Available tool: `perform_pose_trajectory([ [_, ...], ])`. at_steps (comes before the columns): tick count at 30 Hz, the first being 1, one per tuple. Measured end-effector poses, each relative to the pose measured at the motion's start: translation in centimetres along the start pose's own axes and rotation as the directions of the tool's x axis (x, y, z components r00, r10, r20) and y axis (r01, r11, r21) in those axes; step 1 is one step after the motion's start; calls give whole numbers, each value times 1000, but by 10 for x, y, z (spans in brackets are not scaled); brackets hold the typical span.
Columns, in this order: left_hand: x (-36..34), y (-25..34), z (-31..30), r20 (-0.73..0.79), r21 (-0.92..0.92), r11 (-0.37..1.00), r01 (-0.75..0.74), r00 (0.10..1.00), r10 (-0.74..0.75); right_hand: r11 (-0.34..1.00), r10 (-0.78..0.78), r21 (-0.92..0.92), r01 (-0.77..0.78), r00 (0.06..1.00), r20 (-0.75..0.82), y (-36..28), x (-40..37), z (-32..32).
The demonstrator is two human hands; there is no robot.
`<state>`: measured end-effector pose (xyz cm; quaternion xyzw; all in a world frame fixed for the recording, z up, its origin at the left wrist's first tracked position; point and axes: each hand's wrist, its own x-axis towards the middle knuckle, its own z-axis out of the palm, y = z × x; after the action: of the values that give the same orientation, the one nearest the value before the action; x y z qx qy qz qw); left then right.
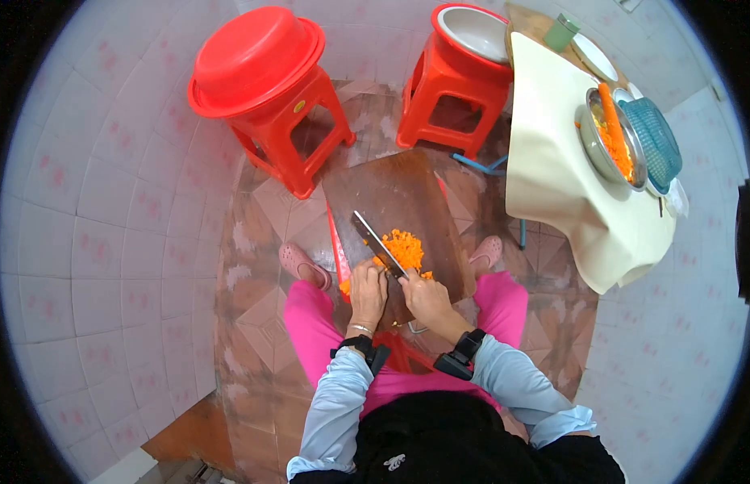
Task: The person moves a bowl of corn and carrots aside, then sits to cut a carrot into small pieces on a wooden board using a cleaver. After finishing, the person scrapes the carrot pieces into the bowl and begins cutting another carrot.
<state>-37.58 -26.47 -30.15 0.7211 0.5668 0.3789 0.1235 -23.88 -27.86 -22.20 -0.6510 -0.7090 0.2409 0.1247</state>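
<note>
A brown wooden cutting board [383,189] lies between my knees, with a heap of diced carrot [404,248] on it. My right hand [425,297] is closed round the handle of a kitchen knife [375,239], whose blade points up and to the left along the heap's left side. My left hand [368,292] is on the board just left of the knife, its fingers curled down and pressed together. Orange carrot shows at the edge of those fingers, but most of what lies under them is hidden.
Two red stools stand ahead, one bearing a red basin [254,52], the other a white-lined basin [474,32]. On the cloth-covered table [552,161] at right are a metal bowl [594,153] with carrots and a teal basket [653,141]. Tiled walls close in both sides.
</note>
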Motion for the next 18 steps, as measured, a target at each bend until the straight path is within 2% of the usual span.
perform_pose_trajectory([
  [3,8,8,-13,-1,22,1000,-2,1000,2,1000,12,9,-11,1000,-20,7,-1,-7],
  [6,10,18,-36,23,122,992,-13,1000,10,1000,29,-1,-29,999,-17,3,-13,-21],
  [8,10,14,-48,76,87,995,56,995,-62,1000,-5,26,5,1000,2,-2,-18,-30],
  [12,-5,-2,-39,69,3,994,106,992,-106,1000,-10,14,9,999,44,-5,-22,-32],
  [15,-8,-10,-33,22,-15,999,35,999,-34,999,-47,16,47,998,48,-1,-24,-25],
  [18,-8,-11,-30,30,-26,997,67,997,-67,1000,-8,-9,9,997,81,-6,-23,-22],
])
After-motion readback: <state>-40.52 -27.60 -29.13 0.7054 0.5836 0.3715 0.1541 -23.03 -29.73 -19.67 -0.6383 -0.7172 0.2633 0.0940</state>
